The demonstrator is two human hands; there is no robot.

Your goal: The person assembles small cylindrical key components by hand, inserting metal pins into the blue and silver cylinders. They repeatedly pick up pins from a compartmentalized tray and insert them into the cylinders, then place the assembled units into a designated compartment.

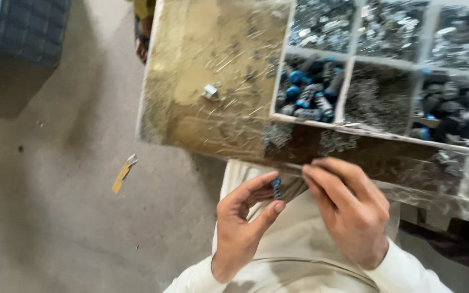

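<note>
My left hand [242, 217] pinches a small blue-and-grey threaded part [276, 188] between thumb and fingers, just below the front edge of a worn wooden worktop [202, 65]. My right hand [348, 209] is beside it with the fingertips closed near the part; a thin pale piece may be between them, but blur hides it. Both hands hover above my lap in pale clothing. On the worktop a white divided tray [343, 95] holds more blue-and-grey parts [310, 92] and heaps of small metal pieces.
A small metal clip [210, 91] and scattered metal bits lie on the worktop. On the concrete floor at left lie a yellow strip [120, 176] and a dark crate [28, 27]. Another person's hand [142, 38] shows behind the worktop's far-left corner.
</note>
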